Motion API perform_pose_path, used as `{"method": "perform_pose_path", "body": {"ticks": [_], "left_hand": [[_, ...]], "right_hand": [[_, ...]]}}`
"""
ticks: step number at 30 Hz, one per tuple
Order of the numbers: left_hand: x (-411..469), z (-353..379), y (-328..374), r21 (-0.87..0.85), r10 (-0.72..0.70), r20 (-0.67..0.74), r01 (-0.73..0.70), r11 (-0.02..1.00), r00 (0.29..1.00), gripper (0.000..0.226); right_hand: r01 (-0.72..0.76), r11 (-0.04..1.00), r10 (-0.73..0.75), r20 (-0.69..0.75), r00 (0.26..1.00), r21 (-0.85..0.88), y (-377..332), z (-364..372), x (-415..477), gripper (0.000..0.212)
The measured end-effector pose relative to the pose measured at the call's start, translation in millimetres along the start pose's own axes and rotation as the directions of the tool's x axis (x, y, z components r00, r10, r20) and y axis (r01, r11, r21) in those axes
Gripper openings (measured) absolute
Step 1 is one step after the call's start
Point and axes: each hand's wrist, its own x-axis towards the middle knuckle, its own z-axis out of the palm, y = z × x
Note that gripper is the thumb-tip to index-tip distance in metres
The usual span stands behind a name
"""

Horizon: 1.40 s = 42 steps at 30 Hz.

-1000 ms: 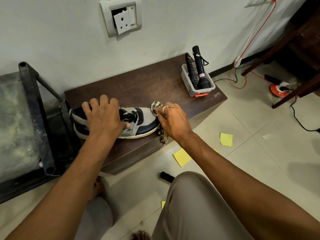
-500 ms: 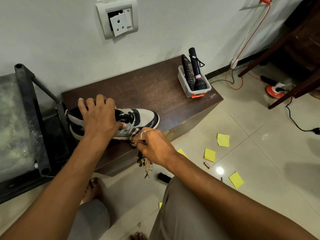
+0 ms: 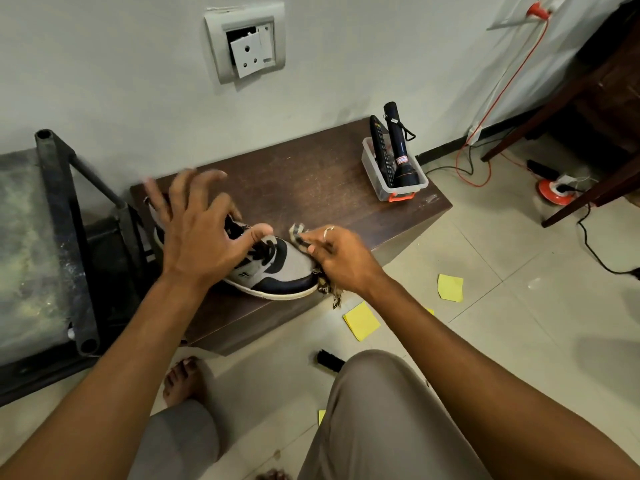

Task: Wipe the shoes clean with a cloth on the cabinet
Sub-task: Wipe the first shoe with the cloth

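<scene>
A grey, white and navy sneaker [image 3: 277, 271] lies on the dark wooden cabinet [image 3: 311, 181], toe pointing right, near the front edge. My left hand [image 3: 197, 230] hovers just above the shoe's laces and heel, fingers spread and lifted, the thumb near the tongue. My right hand [image 3: 339, 258] pinches a frayed checked cloth [image 3: 299, 235] against the toe of the sneaker; more of the cloth hangs below the hand at the cabinet's edge. The shoe's heel is hidden behind my left hand.
A clear plastic box [image 3: 388, 181] with a black torch [image 3: 400, 147] and a remote stands at the cabinet's right end. A dark metal frame [image 3: 65, 237] sits to the left. Yellow sticky notes [image 3: 360, 320], a black brush [image 3: 329, 360], cables and my knees fill the tiled floor.
My left hand has let go of the shoe and lifted with fingers spread. My right hand has carried the cloth from the shoe's near side back up to the toe.
</scene>
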Motion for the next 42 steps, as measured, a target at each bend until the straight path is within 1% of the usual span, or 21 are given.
{"method": "perform_pose_path", "body": {"ticks": [2, 4, 5, 7, 9, 12, 13, 15, 17, 18, 23, 25, 28, 32, 36, 38, 42], "left_hand": [[-9, 11, 9, 0.038, -0.18, -0.095, 0.185, 0.982, 0.979, 0.066], [-18, 21, 21, -0.049, -0.363, -0.138, 0.36, 0.932, 0.921, 0.086], [-21, 26, 26, -0.115, -0.429, -0.134, 0.417, 0.902, 0.893, 0.097], [-27, 34, 32, -0.21, -0.488, -0.113, 0.459, 0.863, 0.866, 0.114], [-33, 40, 36, -0.258, -0.493, -0.111, 0.454, 0.853, 0.863, 0.121], [-37, 46, 41, -0.316, -0.497, -0.108, 0.444, 0.839, 0.861, 0.112], [-35, 48, 39, -0.335, -0.488, -0.108, 0.431, 0.838, 0.866, 0.106], [-28, 49, 28, -0.366, -0.455, -0.103, 0.392, 0.844, 0.884, 0.094], [-19, 46, 16, -0.391, -0.432, -0.081, 0.37, 0.843, 0.898, 0.089], [-16, 44, 10, -0.394, -0.43, -0.069, 0.372, 0.841, 0.9, 0.088], [-22, 46, -8, -0.272, -0.394, -0.067, 0.363, 0.891, 0.917, 0.086], [-31, 53, -13, -0.278, -0.386, -0.079, 0.351, 0.894, 0.919, 0.083], [-35, 60, -16, -0.306, -0.367, -0.104, 0.321, 0.896, 0.924, 0.08], [-33, 63, -17, -0.309, -0.367, -0.134, 0.313, 0.898, 0.92, 0.075], [-33, 66, -17, -0.283, -0.365, -0.151, 0.313, 0.906, 0.919, 0.074], [-33, 67, -17, -0.261, -0.359, -0.161, 0.312, 0.914, 0.919, 0.073], [-32, 70, -16, -0.24, -0.341, -0.172, 0.297, 0.924, 0.924, 0.074]], "right_hand": [[0.018, 1.0, -0.017, 0.043, 0.999, -0.02, 2, 9, -4, 0.032], [0.011, 1.0, -0.011, 0.019, 1.0, 0.008, 4, 13, -7, 0.032], [0.007, 1.0, -0.007, 0.008, 1.0, 0.015, 4, 13, -8, 0.033], [0.001, 1.0, -0.001, -0.006, 1.0, 0.023, 5, 13, -10, 0.032], [-0.004, 1.0, 0.004, -0.025, 1.0, 0.023, 3, 15, -12, 0.031], [-0.02, 0.999, 0.022, -0.057, 0.998, 0.039, 1, 17, -12, 0.03], [-0.031, 0.998, 0.034, -0.038, 0.999, 0.062, 0, 18, -13, 0.029], [-0.051, 0.992, 0.044, 0.061, 0.997, 0.115, -5, 22, -20, 0.029], [-0.038, 0.991, 0.018, 0.153, 0.988, 0.127, -11, 34, -31, 0.029], [-0.024, 0.992, 0.003, 0.166, 0.986, 0.124, -12, 41, -34, 0.03], [0.011, 0.985, -0.026, 0.087, 0.996, 0.173, -21, 56, -37, 0.033], [0.027, 0.983, -0.041, 0.075, 0.996, 0.18, -25, 59, -35, 0.034], [0.052, 0.989, -0.058, 0.041, 0.997, 0.141, -30, 66, -26, 0.033], [0.05, 0.989, -0.05, -0.001, 0.999, 0.139, -38, 69, 1, 0.031], [0.036, 0.986, -0.04, 0.02, 0.999, 0.161, -41, 67, 3, 0.032], [0.004, 0.984, -0.015, 0.061, 0.998, 0.177, -37, 63, -9, 0.031], [-0.05, 0.99, 0.03, 0.155, 0.987, 0.131, -28, 59, -37, 0.03]]}}
